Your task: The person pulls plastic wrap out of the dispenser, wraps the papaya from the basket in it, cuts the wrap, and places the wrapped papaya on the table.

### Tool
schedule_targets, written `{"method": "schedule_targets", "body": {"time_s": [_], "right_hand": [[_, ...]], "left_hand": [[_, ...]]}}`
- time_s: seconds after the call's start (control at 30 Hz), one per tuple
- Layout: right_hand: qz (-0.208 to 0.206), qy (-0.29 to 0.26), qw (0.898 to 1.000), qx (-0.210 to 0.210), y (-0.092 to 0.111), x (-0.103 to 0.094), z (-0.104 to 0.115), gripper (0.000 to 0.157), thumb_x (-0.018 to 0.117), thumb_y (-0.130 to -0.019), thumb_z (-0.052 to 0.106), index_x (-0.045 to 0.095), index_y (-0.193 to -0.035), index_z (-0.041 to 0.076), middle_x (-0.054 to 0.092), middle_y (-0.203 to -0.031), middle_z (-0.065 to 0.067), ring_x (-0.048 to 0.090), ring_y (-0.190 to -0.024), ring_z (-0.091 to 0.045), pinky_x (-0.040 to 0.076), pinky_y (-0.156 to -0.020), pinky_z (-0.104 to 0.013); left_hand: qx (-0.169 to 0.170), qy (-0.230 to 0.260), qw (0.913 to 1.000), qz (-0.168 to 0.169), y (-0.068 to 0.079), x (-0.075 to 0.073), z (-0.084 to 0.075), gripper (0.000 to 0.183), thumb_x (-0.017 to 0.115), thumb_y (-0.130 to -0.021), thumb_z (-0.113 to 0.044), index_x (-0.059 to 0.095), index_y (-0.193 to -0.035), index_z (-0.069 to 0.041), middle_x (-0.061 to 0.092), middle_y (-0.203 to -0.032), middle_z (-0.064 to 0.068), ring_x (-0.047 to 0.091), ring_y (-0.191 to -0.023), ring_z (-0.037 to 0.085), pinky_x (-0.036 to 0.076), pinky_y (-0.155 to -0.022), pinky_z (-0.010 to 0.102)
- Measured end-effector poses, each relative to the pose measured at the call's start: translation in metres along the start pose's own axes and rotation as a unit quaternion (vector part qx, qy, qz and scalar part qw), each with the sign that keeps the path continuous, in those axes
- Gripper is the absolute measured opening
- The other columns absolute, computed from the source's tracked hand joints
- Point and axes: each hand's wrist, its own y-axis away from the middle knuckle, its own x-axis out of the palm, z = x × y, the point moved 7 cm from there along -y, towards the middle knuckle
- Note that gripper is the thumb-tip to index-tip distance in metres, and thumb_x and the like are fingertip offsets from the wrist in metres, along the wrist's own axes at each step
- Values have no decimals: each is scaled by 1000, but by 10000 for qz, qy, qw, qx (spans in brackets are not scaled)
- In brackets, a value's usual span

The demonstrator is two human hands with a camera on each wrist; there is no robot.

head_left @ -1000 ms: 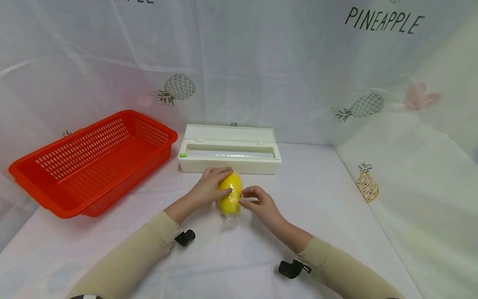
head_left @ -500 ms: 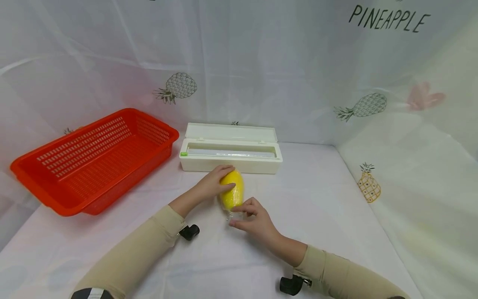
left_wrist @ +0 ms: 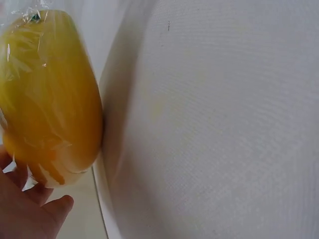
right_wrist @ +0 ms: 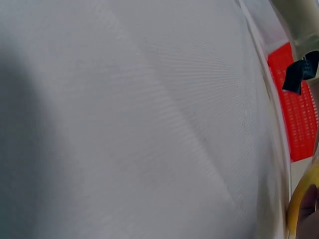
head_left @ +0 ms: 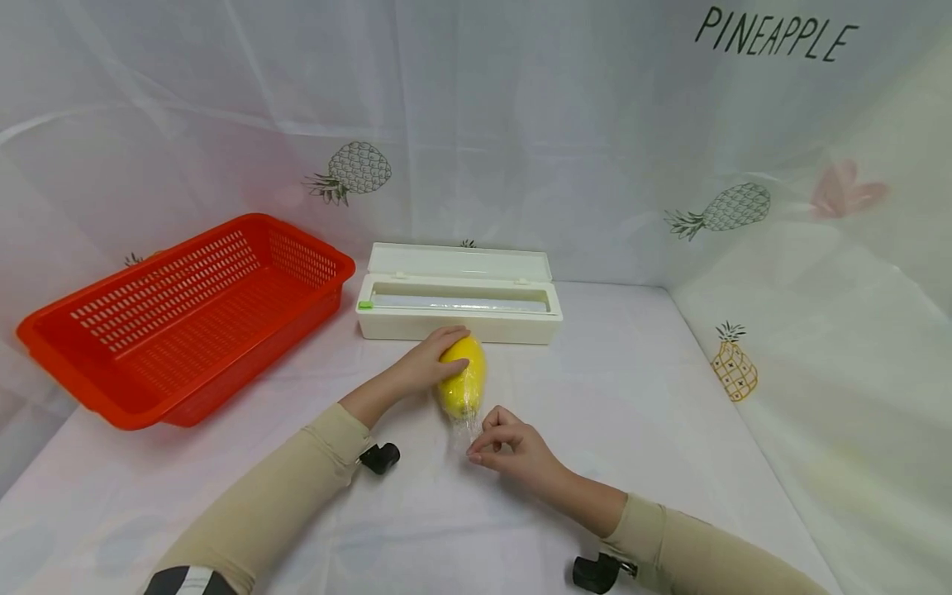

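An oblong yellow fruit [head_left: 463, 388] lies on the white cloth in front of the long white box. Clear cling film [head_left: 463, 431] wraps it and trails off its near end. My left hand [head_left: 430, 361] grips the fruit's far end from the left, thumb on top. In the left wrist view the wrapped fruit [left_wrist: 52, 99] shows yellow to orange, with a small dark green spot under crinkled film; fingers curl at its other end. My right hand [head_left: 516, 450] pinches the trailing film between thumb and forefinger. The right wrist view catches only an edge of the fruit [right_wrist: 295, 206].
Behind the fruit stands the white cling film box [head_left: 457, 329], lid raised, with a roll inside and a green slider at its left end. A red perforated basket [head_left: 189, 405] stands at the left. Patterned cloth hangs at the back and right.
My right hand has moved from the fruit's right side down toward its near end and now pinches the film there, drawing it out. My left hand keeps its hold on the fruit.
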Motion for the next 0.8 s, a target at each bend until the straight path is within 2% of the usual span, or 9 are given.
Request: {"method": "schedule_targets", "body": {"time_s": [0.13,0.23,0.3,0.37,0.47,0.57,0.8], "right_hand": [[225,113,9994,-247,3,-2,1,6,75,-83,2,74,-90,2,43,-86,-14,48,-80,-22,43,-67,-27],[112,336,9990,-267,3,-4,5,18,79,-80,3,73,-97,3,46,-89,-14,46,-81,-28,42,-67,-36],[21,483,9982,-347,1,-3,19,26,82,-75,1,72,-99,1,45,-88,-16,44,-80,-32,40,-66,-41],[-71,623,9970,-455,0,-1,25,31,84,-72,0,73,-101,-1,41,-85,-13,42,-79,-28,38,-65,-42],[-105,807,9942,-708,-4,5,29,23,84,-73,1,77,-95,2,32,-81,-5,38,-77,-20,36,-62,-35],[-102,904,9925,-815,-5,7,18,13,82,-77,7,80,-90,8,28,-83,2,36,-80,-12,35,-63,-26],[450,860,9871,-1272,1,11,20,5,76,-84,6,77,-88,9,29,-86,0,38,-84,-13,39,-66,-26]], "left_hand": [[31,62,10000,26,-1,1,1,59,57,-97,-22,37,-149,-5,27,-156,14,26,-142,32,21,-115,49],[14,105,9999,23,-2,1,1,59,57,-97,-22,37,-149,-5,28,-156,14,26,-142,32,21,-115,49],[8,102,9999,26,-2,1,1,58,57,-97,-21,37,-149,-4,28,-156,14,26,-142,32,21,-115,49],[25,94,10000,20,-3,2,-1,58,57,-97,-21,37,-149,-4,28,-155,15,26,-142,32,21,-115,48],[111,49,9999,-4,-3,1,-1,58,56,-97,-21,37,-148,-2,28,-155,17,27,-141,33,21,-115,49],[134,31,9999,-29,-3,0,1,58,56,-97,-21,37,-148,-1,29,-154,17,27,-141,34,21,-115,48],[14,228,9997,-47,-2,-2,5,57,56,-98,-20,37,-149,-3,28,-155,16,25,-142,33,20,-116,47]]}}
